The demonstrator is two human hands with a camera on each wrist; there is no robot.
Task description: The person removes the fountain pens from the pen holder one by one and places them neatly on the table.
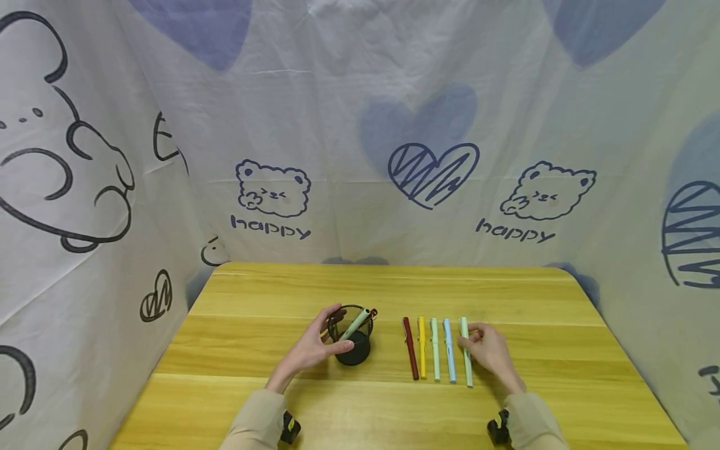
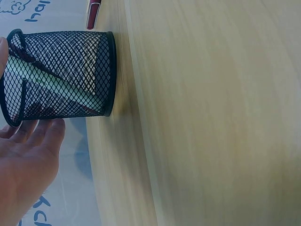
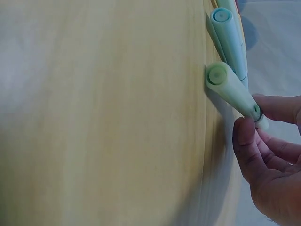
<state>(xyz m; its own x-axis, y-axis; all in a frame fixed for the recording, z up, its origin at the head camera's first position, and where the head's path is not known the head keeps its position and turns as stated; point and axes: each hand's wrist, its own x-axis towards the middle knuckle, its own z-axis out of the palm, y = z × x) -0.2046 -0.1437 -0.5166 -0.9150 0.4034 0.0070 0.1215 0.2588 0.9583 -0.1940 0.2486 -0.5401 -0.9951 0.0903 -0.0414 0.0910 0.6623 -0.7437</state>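
My left hand [image 1: 308, 348] grips a black mesh pen holder [image 2: 66, 77] round its side, thumb in front and fingers behind. Inside it lean a light green pen [image 1: 355, 325] and one with a dark red end [image 1: 374, 312]. To the right, my right hand [image 1: 491, 351] pinches the rightmost pale green pen [image 3: 235, 94] between thumb and fingers; it lies at the end of a row. Beside it in that row are a light blue pen [image 1: 449, 351], another pale green pen [image 1: 435, 351], a yellow pen [image 1: 422, 350] and a dark red pen [image 1: 411, 350].
Everything stands on a wooden table [image 1: 281, 294] with rounded back corners. A pale printed cloth [image 1: 349, 231] hangs behind it and along both sides. Dark straps with small devices [image 1: 289, 428] sit at both wrists.
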